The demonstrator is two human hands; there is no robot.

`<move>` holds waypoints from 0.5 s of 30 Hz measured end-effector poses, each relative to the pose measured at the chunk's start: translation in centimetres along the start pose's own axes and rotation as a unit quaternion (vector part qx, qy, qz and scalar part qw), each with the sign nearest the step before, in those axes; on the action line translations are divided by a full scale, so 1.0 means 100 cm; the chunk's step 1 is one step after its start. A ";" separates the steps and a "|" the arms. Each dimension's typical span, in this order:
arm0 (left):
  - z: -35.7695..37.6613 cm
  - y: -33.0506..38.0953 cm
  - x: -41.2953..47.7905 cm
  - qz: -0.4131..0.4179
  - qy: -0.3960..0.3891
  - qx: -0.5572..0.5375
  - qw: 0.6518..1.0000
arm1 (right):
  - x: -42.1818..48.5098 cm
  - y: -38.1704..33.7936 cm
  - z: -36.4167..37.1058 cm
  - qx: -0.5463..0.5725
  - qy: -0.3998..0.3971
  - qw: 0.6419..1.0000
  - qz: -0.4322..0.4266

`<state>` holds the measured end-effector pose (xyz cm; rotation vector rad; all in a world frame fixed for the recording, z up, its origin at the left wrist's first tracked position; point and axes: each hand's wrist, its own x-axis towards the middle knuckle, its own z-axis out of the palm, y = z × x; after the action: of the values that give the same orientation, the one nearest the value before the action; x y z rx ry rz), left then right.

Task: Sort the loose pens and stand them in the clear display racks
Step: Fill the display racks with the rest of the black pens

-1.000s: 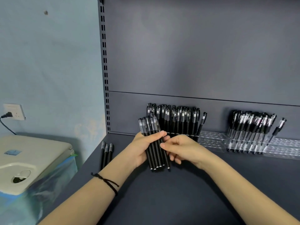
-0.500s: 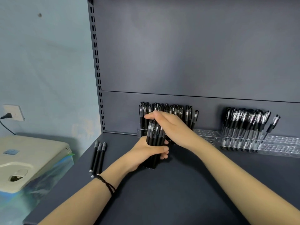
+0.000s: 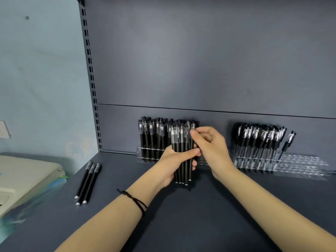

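Dark grey shelf (image 3: 200, 215) under a matching back panel, pale blue wall off to the left; plenty of bare surface in front, none of it cluttered. Bundle of black pens (image 3: 181, 160) upright mid-shelf, clear caps up, butt ends just above or on the surface, hard to tell which; wrapped round the barrels by the left hand (image 3: 174, 166), fingers curled closed. Right hand (image 3: 209, 144) half-closed at the cap end, thumb and forefinger pinching one pen at the bundle's right edge; whether lifted free yet, cannot tell. Light, stiff, smooth-barrelled, probably prone to sliding against each other; best taken singly near the cap, with the rest clamped low. Left rack (image 3: 149, 157) directly behind the bundle, already packed with upright pens; right rack (image 3: 300, 164) filled at its left end, open holes across its right half; likely the roomier target. Three loose pens (image 3: 88, 180) flat at the shelf's left, well apart from both hands, near the drop-off; beige machine (image 3: 27, 175) beyond that edge.
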<state>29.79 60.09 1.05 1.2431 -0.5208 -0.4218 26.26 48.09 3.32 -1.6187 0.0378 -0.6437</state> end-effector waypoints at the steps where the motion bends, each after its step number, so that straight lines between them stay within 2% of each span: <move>1: 0.006 -0.004 0.002 -0.007 0.003 0.002 1.000 | 0.002 0.001 -0.010 -0.008 0.000 1.000 -0.001; 7: 0.014 -0.032 0.003 -0.043 0.036 -0.001 0.998 | 0.004 0.013 -0.042 -0.118 -0.079 0.989 0.047; 9: 0.011 -0.032 0.005 -0.052 0.056 -0.032 0.997 | 0.011 0.008 -0.050 -0.065 -0.044 0.996 0.044; 12: 0.006 -0.029 0.009 -0.070 0.097 -0.076 0.990 | 0.035 -0.004 -0.061 0.032 0.048 0.998 -0.007; 15: 0.005 -0.030 0.012 -0.082 0.103 -0.079 0.988 | 0.058 -0.007 -0.070 -0.055 0.105 0.985 -0.122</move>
<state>30.38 58.20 -1.52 1.1634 -0.2063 -0.4577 27.94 39.59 6.22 -1.6703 0.0308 -1.0157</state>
